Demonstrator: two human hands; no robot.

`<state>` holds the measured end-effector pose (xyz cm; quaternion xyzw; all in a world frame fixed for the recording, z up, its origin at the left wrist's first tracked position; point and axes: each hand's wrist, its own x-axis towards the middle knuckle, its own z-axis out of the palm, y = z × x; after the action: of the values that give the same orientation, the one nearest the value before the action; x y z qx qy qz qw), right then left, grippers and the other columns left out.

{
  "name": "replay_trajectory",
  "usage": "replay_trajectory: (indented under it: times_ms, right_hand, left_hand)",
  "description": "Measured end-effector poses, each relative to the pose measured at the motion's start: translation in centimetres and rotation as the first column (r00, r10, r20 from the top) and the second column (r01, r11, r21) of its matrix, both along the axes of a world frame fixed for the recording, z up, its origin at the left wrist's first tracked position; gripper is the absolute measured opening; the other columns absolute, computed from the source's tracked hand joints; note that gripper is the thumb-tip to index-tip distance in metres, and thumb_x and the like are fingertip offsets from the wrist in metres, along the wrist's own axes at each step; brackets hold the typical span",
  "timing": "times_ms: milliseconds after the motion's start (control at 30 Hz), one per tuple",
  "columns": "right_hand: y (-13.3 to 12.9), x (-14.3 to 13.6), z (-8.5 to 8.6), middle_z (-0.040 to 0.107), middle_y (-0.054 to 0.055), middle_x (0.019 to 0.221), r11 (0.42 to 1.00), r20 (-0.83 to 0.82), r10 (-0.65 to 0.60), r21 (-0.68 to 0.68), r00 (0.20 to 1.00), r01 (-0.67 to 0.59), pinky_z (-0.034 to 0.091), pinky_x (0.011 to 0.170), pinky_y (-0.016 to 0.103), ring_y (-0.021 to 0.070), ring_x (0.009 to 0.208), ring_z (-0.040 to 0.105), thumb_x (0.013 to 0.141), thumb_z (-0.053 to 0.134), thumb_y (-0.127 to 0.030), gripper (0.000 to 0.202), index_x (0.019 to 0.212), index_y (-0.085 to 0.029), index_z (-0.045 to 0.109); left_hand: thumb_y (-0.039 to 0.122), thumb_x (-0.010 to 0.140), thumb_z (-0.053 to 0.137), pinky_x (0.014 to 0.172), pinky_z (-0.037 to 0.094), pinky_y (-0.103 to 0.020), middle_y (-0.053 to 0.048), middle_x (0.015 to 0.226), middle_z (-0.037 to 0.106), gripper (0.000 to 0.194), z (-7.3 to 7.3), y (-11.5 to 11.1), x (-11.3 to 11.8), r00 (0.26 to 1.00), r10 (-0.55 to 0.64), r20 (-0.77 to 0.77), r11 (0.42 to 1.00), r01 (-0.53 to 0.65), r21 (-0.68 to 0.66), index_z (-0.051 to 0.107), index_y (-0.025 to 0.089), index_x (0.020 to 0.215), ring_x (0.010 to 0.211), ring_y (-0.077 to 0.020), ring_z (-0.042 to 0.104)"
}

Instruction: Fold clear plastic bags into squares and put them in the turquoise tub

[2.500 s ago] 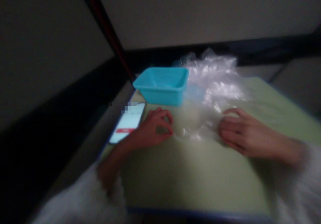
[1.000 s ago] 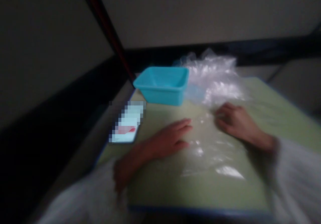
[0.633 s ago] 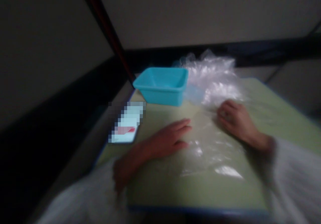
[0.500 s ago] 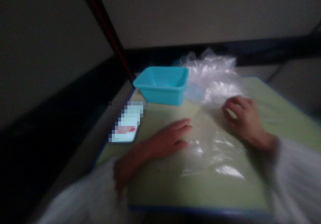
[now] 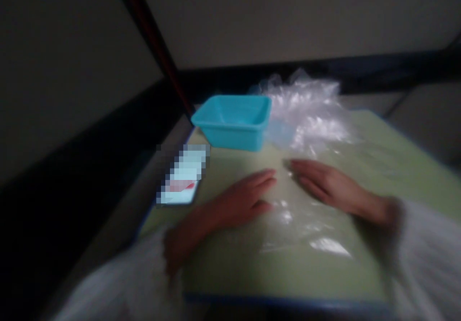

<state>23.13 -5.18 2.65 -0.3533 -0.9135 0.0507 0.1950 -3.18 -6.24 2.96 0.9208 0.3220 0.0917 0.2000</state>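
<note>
Evidently weightless or nearly so, the clear, thin, creased plastic film (image 5: 295, 225) lies just toward six o'clock of centre on the pale-green, blue-edged tabletop (image 5: 223, 268); it should be limp, slippery and easily crumpled, best pinched at an edge or corner. At its ten o'clock, the left hand (image 5: 241, 198) has fingers extended, thumb apart, fingertips against the film, gripping nothing visible. At its one o'clock, the right hand (image 5: 326, 184) lies with fingers straight and together; whether it pins anything beneath, I cannot tell. Farther out sit a smooth, turquoise, rectangular plastic basin (image 5: 236, 138) at eleven, a glossy, crinkled heap of clear plastic (image 5: 309, 105) toward twelve, and a flat, bright-screened phone (image 5: 182, 196) at nine.
</note>
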Motion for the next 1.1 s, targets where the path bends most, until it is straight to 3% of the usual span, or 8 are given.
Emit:
replay_trajectory:
  times_ms: [233,367,633,867,1000,1100]
  right_hand:
    - [0.2,0.2,-1.3,0.032,0.016,0.147,0.999,0.085,0.048,-0.021,0.995,-0.046,0.036,0.107,0.047,0.0275,0.134,0.033,0.096,0.036,-0.039,0.057,0.144,-0.011,0.029]
    - [0.4,0.7,-2.1,0.024,0.016,0.151,0.999,0.138,0.043,0.017,0.990,-0.045,0.030,0.109,0.050,0.0295,0.137,0.024,0.096,0.034,-0.045,0.061,0.147,-0.013,0.021]
    - [0.5,1.2,-2.3,0.016,0.009,0.154,0.999,0.212,-0.027,0.045,0.977,0.018,0.026,0.106,0.058,0.0359,0.138,0.018,0.093,0.035,-0.055,0.059,0.145,-0.026,0.028]
    - [0.7,1.3,-2.2,0.011,0.008,0.155,1.000,0.224,-0.010,0.027,0.974,0.004,0.024,0.106,0.059,0.0376,0.138,0.016,0.091,0.038,-0.057,0.060,0.144,-0.032,0.029]
    - [0.6,1.4,-1.8,0.017,0.012,0.153,1.000,0.196,-0.014,0.027,0.980,0.008,0.023,0.106,0.062,0.0367,0.137,0.020,0.090,0.039,-0.058,0.069,0.147,-0.027,0.018]
    - [0.4,1.1,-1.3,0.020,0.015,0.151,0.999,0.156,0.017,0.043,0.988,-0.024,0.022,0.107,0.061,0.0347,0.136,0.024,0.091,0.037,-0.057,0.074,0.149,-0.022,0.008]
  left_hand:
    - [0.036,0.093,0.044,0.116,0.018,-0.036,-0.015,0.153,0.019,0.061,-1.1,0.1,-0.2,0.998,-0.047,-0.035,0.998,0.048,0.041,0.023,0.010,0.144,0.142,-0.0203,0.016]
    - [0.042,0.093,0.041,0.116,0.015,-0.039,-0.015,0.153,0.019,0.061,-1.1,0.3,-0.1,0.995,-0.059,-0.081,0.994,0.066,0.092,0.024,0.011,0.144,0.142,-0.0220,0.014]
    - [0.046,0.093,0.040,0.112,0.011,-0.051,-0.009,0.154,0.017,0.058,-0.3,0.0,0.0,0.977,0.012,-0.211,0.995,0.008,0.096,0.026,0.021,0.144,0.142,-0.0258,0.010]
    - [0.050,0.091,0.041,0.108,0.010,-0.060,-0.011,0.154,0.013,0.062,0.2,0.0,-0.8,0.968,0.032,-0.248,0.999,-0.021,0.044,0.022,0.023,0.145,0.142,-0.0318,0.008]
    - [0.047,0.093,0.039,0.113,0.006,-0.052,-0.014,0.154,0.015,0.063,0.5,-0.3,-0.2,0.987,0.050,-0.153,0.993,-0.032,0.116,0.019,0.018,0.145,0.143,-0.0264,0.007]
    - [0.040,0.096,0.034,0.116,0.009,-0.041,-0.015,0.153,0.016,0.058,0.4,-0.8,0.9,0.997,0.022,-0.077,0.985,-0.009,0.170,0.017,0.013,0.144,0.143,-0.0210,0.007]
